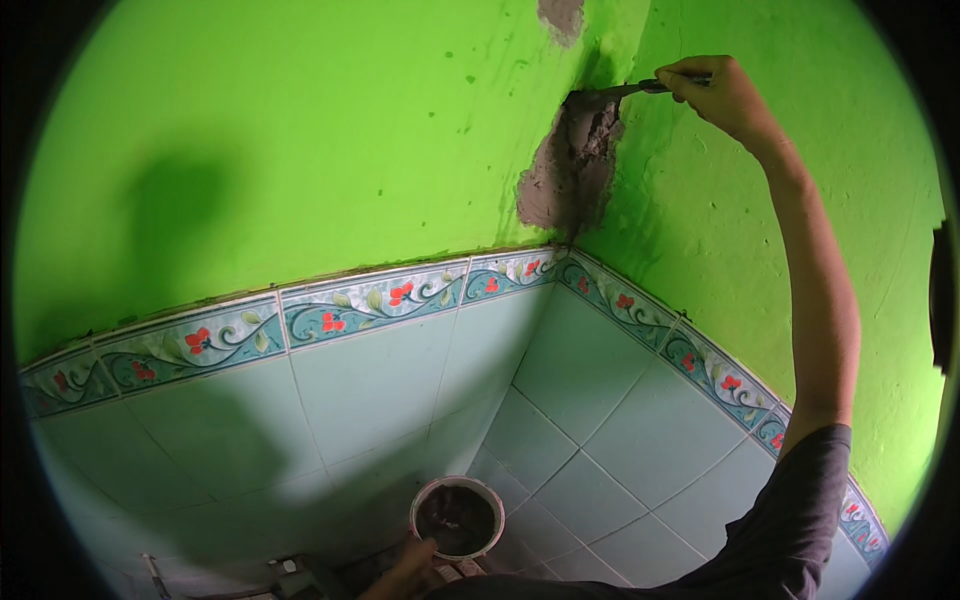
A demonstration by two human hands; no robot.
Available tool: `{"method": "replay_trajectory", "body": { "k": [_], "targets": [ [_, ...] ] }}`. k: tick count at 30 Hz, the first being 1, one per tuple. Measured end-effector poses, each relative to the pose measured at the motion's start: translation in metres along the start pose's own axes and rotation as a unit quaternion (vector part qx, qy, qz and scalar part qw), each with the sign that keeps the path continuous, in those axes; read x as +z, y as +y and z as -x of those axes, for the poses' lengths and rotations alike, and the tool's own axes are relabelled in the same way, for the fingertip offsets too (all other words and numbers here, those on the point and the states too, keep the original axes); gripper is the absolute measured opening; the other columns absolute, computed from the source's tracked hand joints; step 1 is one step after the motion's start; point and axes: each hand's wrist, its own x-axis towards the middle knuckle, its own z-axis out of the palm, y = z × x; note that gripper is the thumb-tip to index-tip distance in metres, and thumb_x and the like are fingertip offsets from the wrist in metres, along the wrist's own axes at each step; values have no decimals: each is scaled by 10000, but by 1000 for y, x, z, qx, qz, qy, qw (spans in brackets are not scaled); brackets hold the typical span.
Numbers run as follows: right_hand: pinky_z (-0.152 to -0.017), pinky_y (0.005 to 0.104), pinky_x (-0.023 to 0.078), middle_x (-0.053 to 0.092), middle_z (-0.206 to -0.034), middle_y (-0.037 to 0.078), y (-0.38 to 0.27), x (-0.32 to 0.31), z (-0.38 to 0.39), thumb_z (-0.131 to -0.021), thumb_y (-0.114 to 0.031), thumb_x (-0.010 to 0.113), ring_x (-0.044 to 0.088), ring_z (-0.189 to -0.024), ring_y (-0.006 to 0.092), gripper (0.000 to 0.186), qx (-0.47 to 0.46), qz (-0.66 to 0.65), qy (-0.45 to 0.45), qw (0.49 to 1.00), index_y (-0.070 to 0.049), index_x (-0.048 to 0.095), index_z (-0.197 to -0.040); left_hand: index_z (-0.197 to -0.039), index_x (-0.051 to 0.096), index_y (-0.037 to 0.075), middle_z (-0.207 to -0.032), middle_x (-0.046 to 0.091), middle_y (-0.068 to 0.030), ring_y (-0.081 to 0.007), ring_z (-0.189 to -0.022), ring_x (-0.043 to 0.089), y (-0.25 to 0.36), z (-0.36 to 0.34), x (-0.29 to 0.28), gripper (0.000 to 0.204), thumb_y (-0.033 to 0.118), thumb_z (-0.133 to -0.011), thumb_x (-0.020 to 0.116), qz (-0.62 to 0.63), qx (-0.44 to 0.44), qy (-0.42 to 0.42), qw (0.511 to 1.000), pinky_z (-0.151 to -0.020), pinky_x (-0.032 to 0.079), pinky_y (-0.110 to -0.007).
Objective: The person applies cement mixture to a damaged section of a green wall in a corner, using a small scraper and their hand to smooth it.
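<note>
Right hand [712,94]: gripping trowel [624,90], right of mortar patch [572,172]
Trowel: near-level, tip at patch's top
Left hand [405,568]: below patch, at bucket [500,510]; grip unclear

- Right hand [715,95] grips a flat-bladed tool [620,91] atop the grey patch [550,190].
- Left hand [405,566] at the bucket [457,481] rim.
- Green walls [310,130] above flowered tiles [375,310].
</note>
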Motion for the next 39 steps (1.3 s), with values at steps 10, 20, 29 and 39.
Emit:
{"method": "replay_trajectory", "body": {
  "k": [10, 20, 29, 39],
  "targets": [
    [-497, 248, 407, 648, -720, 8, 2, -26, 15, -923, -345, 680, 495, -554, 55, 342, 56, 6, -43, 998, -41, 738, -1070, -1413, 374, 22, -1280, 540, -244, -400, -1042, 655, -12, -12, -4, 657, -101, -771, 434, 47, -10, 21, 999, -821, 625, -505],
    [-617, 282, 482, 681, -761, 40, -2, 12, 17, -923, -322, 673, 583, -661, 102, 323, 15, -7, -23, 1000, -55, 747, -1087, -1437, 328, 34, -1307, 511, -256, -416, -1064, 644, -25, -22, -12, 683, -104, -775, 424, 21, -38, 19, 999, -828, 617, -538],
    [-652, 296, 503, 712, -789, 69, 11, 29, 11, -913, -323, 685, 620, -680, 128, 333, 22, -45, 32, 998, -41, 748, -1080, -1375, 386, -43, -1216, 568, -280, -435, -978, 670, -3, -2, 4, 606, -92, -772, 428, -10, -45, 51, 998, -766, 634, -531],
    [-676, 314, 509, 713, -793, 84, 0, 5, 29, -914, -316, 683, 628, -688, 142, 339, 24, 5, 20, 999, -27, 744, -1081, -1366, 418, -45, -1177, 607, -237, -361, -969, 689, -24, -3, -1, 581, -40, -788, 472, 32, -9, 33, 999, -814, 624, -461]
  ]
}}
